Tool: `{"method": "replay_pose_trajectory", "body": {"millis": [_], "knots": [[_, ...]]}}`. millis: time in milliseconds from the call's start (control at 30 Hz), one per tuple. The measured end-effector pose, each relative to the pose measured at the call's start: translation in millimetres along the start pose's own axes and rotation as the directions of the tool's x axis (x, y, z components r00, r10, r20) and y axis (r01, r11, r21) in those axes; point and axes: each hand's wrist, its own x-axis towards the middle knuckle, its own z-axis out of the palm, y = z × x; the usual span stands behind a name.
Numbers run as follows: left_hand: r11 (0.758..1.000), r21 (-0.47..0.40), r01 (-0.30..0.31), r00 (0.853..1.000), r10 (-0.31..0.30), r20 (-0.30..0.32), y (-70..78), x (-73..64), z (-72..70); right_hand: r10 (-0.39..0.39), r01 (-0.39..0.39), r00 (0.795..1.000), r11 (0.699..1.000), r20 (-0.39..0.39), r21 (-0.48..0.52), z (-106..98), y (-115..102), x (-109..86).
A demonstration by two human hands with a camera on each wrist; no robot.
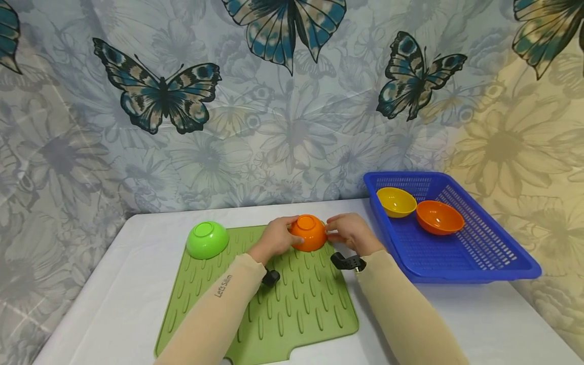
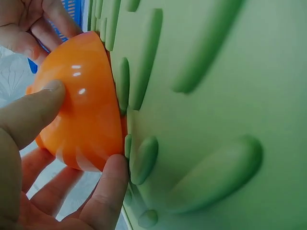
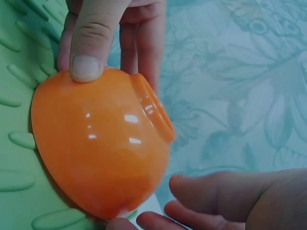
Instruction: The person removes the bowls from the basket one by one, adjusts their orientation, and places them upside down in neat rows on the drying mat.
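Observation:
Upside down at the far right corner of a green ridged drying mat (image 1: 301,304) sits an orange bowl (image 1: 310,234). My left hand (image 1: 275,237) holds it from the left; in the left wrist view the thumb presses its side and the other fingers curl round its far side. On its right is my right hand (image 1: 355,232), fingers loosely spread. The right wrist view shows the right thumb (image 3: 201,191) apart from the bowl, with a fingertip at its lower rim. A green bowl (image 1: 207,241) lies upside down at the mat's far left corner.
A blue plastic basket (image 1: 474,277) stands at the right of the white table (image 1: 105,299). Inside it, a yellow bowl (image 1: 396,202) and another orange bowl (image 1: 440,218) lie right side up. A butterfly-patterned cloth (image 1: 296,126) hangs behind the table.

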Motion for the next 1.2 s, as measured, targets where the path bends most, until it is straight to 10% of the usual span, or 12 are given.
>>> {"method": "replay_pose_trajectory", "body": {"millis": [367,767,1000,1200], "knots": [[0.996,0.091,-0.019,1.000,0.020,-0.008,3.3,2.9,2.8,-0.062,0.065,0.994,0.997,0.094,-0.033,-5.5,-1.7,-13.9],[0.994,0.106,-0.007,1.000,0.007,0.001,1.5,1.3,6.3,-0.241,0.276,0.955,0.935,0.174,-0.222,-14.2,-8.7,-75.7],[0.994,0.105,-0.009,1.000,0.008,0.009,0.7,0.2,7.2,-0.356,0.415,0.907,0.851,0.226,-0.322,-35.8,-15.7,-125.3],[0.995,0.099,-0.017,1.000,0.016,0.007,-1.7,-0.9,7.1,-0.482,0.557,0.813,0.808,0.327,-0.191,-77.2,-25.1,-157.3]]}}
